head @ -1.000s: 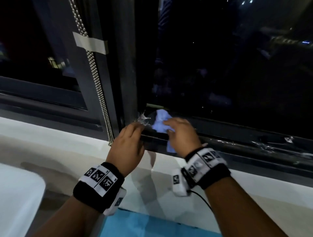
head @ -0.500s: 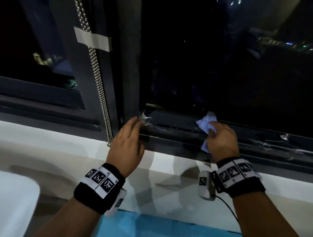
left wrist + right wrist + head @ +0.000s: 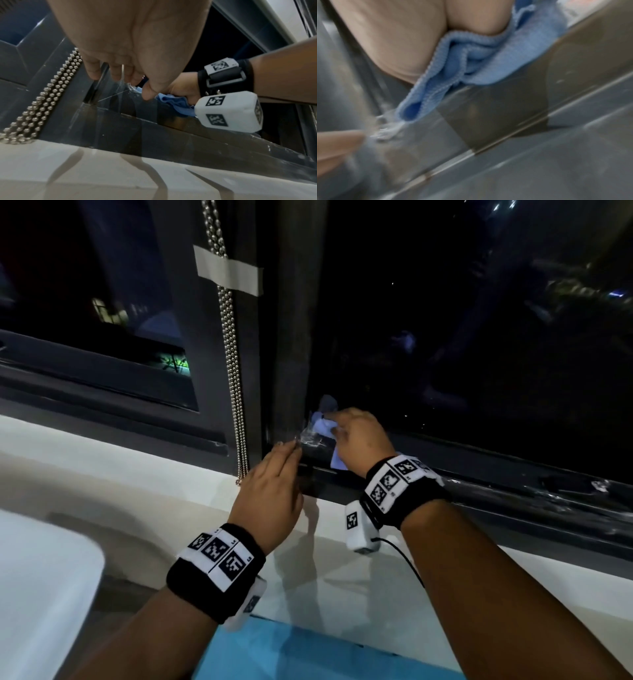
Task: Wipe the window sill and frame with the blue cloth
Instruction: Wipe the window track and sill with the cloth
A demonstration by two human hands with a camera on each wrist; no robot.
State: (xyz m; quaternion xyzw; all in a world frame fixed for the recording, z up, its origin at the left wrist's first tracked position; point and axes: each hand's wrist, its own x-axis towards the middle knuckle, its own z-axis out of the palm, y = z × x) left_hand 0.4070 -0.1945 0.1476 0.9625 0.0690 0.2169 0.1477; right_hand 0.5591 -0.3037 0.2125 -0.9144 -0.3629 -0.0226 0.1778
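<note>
My right hand [image 3: 356, 436] grips the bunched blue cloth [image 3: 323, 428] and presses it on the dark lower window frame [image 3: 496, 484], right at the corner by the vertical post [image 3: 294, 337]. The cloth [image 3: 467, 65] hangs crumpled under my palm and touches the frame rail; the same cloth [image 3: 175, 103] shows beside the left hand. My left hand [image 3: 274, 484] lies with straight fingers on the frame edge, just left of the cloth, fingertips [image 3: 96, 73] by some torn clear film [image 3: 306, 438]. The white sill [image 3: 120, 474] runs below.
A bead chain [image 3: 233, 371] hangs down the post, left of my left hand, with tape [image 3: 227, 273] across it. More peeling film [image 3: 599, 486] lies along the frame at the right. A white rounded object [image 3: 41, 577] is low left, a blue surface [image 3: 308, 652] below.
My right hand has swept the cloth leftward along the lower frame, from well right of the post back into the corner by the left hand. The left hand has stayed put.
</note>
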